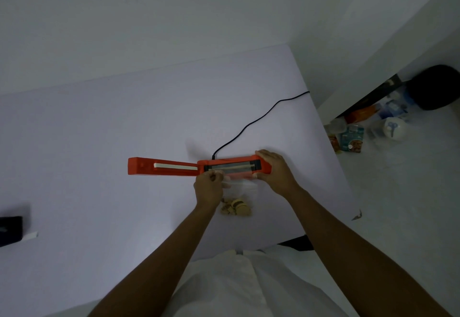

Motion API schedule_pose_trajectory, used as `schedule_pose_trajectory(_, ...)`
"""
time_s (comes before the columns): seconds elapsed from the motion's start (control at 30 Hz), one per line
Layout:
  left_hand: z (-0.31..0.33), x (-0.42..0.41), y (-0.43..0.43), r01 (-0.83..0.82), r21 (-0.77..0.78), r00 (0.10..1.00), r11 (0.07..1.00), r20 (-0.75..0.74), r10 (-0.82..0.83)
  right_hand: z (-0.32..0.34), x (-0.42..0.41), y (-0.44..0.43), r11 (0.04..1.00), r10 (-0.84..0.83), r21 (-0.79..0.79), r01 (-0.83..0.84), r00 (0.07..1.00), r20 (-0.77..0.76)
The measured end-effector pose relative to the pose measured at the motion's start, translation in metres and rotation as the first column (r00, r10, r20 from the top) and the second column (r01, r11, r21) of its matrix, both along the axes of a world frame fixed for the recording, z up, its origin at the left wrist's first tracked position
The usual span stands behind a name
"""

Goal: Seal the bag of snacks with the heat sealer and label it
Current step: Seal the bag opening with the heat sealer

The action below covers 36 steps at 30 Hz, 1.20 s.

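1. Head view, fingers first: fingers of the left hand (208,187) curled together, pinching the top edge of the clear bag of snacks (237,193) against the front edge of the heat sealer's base.
2. Fingers of the right hand (275,171) wrapped over the right end of the orange heat sealer (199,166), thumb at the near side by the bag's right corner; cannot tell whether the thumb also grips the plastic.
3. Heat sealer lying flat on the pale lilac table (99,155), fully opened: lid swung out to the left with its pale pressure strip (175,166) facing up, base on the right with the dark sealing bar (231,166) exposed.
4. Bag's mouth laid at the sealing bar, body of the bag stretching toward the person; round tan biscuits (236,208) bunched at the bottom end, near the left wrist.
5. Black power cord (258,118) leaving the back of the base and running off the table's far right corner.
6. Dark object (10,229) at the left edge of the table, with a small white strip (31,235) just beside it; too dim to identify either.
7. On the floor to the right, well apart from the table, a blurred cluster of packets and containers (366,130).
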State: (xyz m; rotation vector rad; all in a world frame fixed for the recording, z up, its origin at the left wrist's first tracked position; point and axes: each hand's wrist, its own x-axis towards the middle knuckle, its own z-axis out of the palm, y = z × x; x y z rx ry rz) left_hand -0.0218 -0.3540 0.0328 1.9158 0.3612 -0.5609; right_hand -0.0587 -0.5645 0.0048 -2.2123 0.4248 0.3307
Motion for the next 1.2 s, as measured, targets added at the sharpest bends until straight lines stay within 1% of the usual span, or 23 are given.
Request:
schedule_pose_trajectory(0.27, 0.0004, -0.0011, -0.0011, 0.016, 0.019, 0.999, 1.0, 0.045, -0.017, 0.0003, -0.0007, 0.0008, 1.0, -0.012, 0.01, 0.012, 1.0, 0.007)
schedule_pose_trajectory(0.67, -0.0018, -0.0023, -0.0003, 0.033, 0.024, 0.998, 0.999, 0.057, -0.035, 0.0024, 0.0, 0.0007, 1.0, -0.007, 0.003, 0.007, 1.0, -0.001)
schedule_pose_trajectory(1.03, 0.0066, 0.0027, -0.0067, 0.03, 0.116, 0.997, 0.993, 0.069, -0.038, 0.0033, 0.0004, 0.0019, 1.0, -0.013, 0.004, 0.013, 1.0, 0.003)
schedule_pose_trajectory(1.2, 0.0065, 0.0025, -0.0067, 0.05, 0.124, 0.995, 0.991, 0.084, -0.061, 0.002, -0.0001, 0.0019, 1.0, -0.015, 0.007, 0.015, 1.0, 0.006)
